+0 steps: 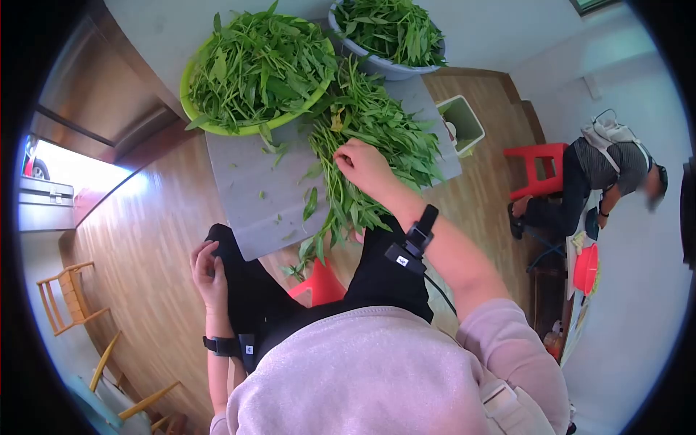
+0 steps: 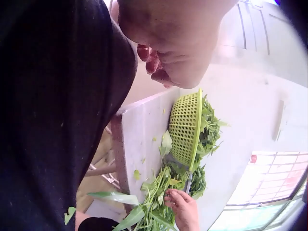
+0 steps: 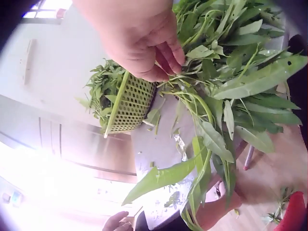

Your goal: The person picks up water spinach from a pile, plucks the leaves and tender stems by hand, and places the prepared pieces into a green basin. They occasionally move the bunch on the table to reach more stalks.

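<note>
My right hand (image 1: pixel 362 165) is over the heap of water spinach (image 1: pixel 391 130) on the table, its thumb and fingertips pinching at the stems. In the right wrist view those fingertips meet right at a water spinach stem (image 3: pixel 192 98), with long leaves hanging over the table edge. My left hand (image 1: pixel 210 272) is beside the left knee, fingers loosely curled and holding nothing. The left wrist view shows this hand (image 2: pixel 175 43) close up, away from the greens.
A green basket (image 1: pixel 187 98) piled with leaves stands on the grey table (image 1: pixel 250 192), a bluish basin (image 1: pixel 395 70) of greens behind it. A white bin (image 1: pixel 464 123) stands on the floor to the right. Further right, a person (image 1: pixel 612 163) bends beside a red stool (image 1: pixel 536 170).
</note>
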Demonstrator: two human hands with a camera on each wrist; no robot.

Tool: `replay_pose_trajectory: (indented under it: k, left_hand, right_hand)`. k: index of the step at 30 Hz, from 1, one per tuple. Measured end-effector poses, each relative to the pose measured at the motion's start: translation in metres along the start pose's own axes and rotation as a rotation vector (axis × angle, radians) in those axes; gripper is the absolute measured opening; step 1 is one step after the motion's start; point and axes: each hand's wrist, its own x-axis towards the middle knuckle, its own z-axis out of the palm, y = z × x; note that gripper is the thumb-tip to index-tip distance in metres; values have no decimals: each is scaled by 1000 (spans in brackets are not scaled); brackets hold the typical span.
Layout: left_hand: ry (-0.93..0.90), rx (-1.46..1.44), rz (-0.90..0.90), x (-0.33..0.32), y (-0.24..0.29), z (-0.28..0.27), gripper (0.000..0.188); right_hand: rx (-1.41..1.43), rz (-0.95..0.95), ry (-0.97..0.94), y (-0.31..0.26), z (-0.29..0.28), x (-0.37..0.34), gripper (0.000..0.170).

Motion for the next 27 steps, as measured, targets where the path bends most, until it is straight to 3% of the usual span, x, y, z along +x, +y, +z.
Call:
replay_pose_trajectory:
  k: [10,22,27]
  left_hand:
    - [-10,-43,-40,-1,-7,-6,21]
    - [-36,-104,-37,0,11,-4,18]
    - [-65,-85,-10,-5,11,-3,18]
  right_hand:
    - [-374,52,140,5,18,13,15]
    - [104,243,127,-5,-14,-1,14]
    - [307,159,198,-12,-24,0,14]
